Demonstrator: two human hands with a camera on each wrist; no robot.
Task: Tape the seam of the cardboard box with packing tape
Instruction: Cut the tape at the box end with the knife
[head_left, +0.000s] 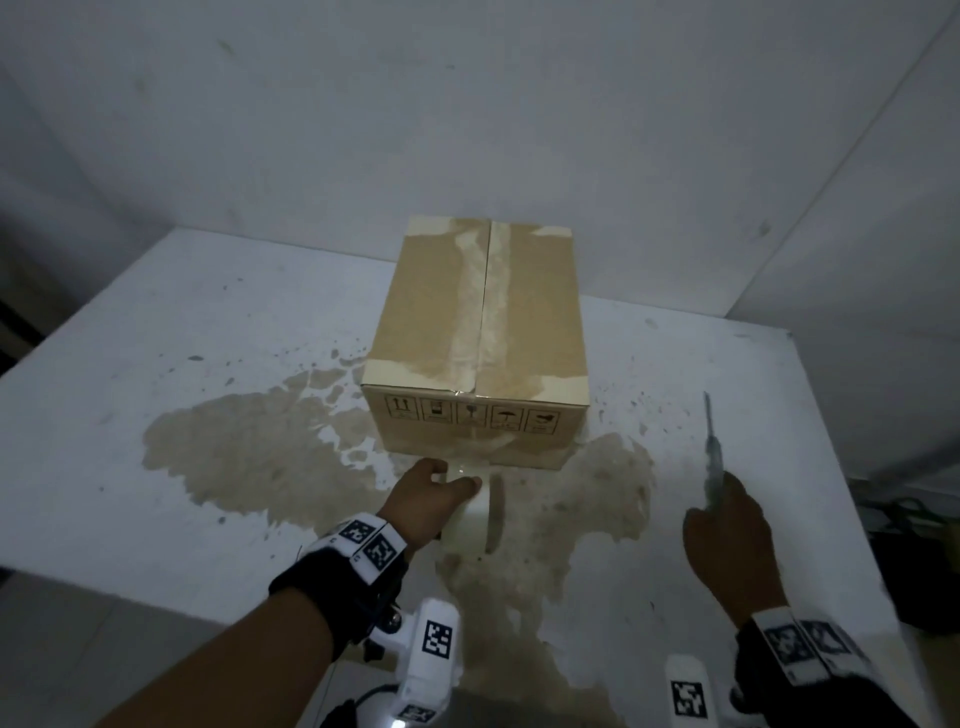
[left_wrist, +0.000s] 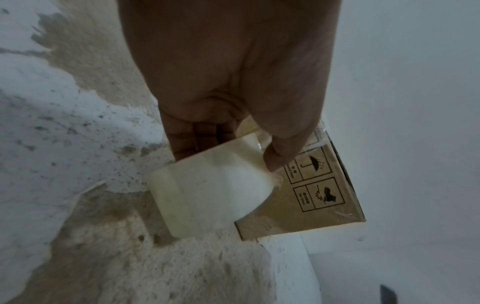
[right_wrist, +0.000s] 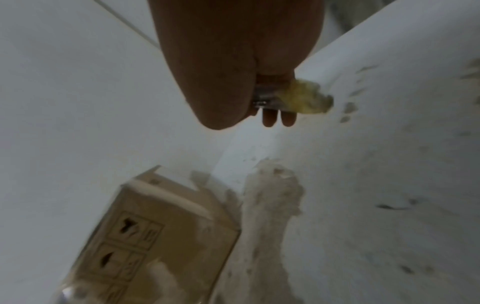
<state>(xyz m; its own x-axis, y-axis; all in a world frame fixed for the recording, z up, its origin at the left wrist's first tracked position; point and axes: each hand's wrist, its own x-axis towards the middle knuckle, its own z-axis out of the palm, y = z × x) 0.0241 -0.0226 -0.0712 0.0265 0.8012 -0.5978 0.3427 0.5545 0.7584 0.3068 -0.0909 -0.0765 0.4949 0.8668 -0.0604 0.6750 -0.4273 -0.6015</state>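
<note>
A closed cardboard box (head_left: 478, 338) stands on the white table, with a pale band along its top seam (head_left: 487, 301). My left hand (head_left: 452, 475) grips a roll of clear packing tape (head_left: 470, 512) just in front of the box's near face, low by the table. In the left wrist view the thumb and fingers curl round the tape roll (left_wrist: 207, 195) beside the box's printed symbols (left_wrist: 319, 185). A clear strip seems to run from the roll to the box face. My right hand (head_left: 722, 499) holds a utility knife (head_left: 712, 452) upright, well right of the box. The knife (right_wrist: 270, 98) is blurred in the right wrist view.
The table (head_left: 156, 322) has large brown stained patches (head_left: 249, 452) around and in front of the box. White walls stand close behind it. The table's right edge (head_left: 852, 467) drops to a dark floor with cables.
</note>
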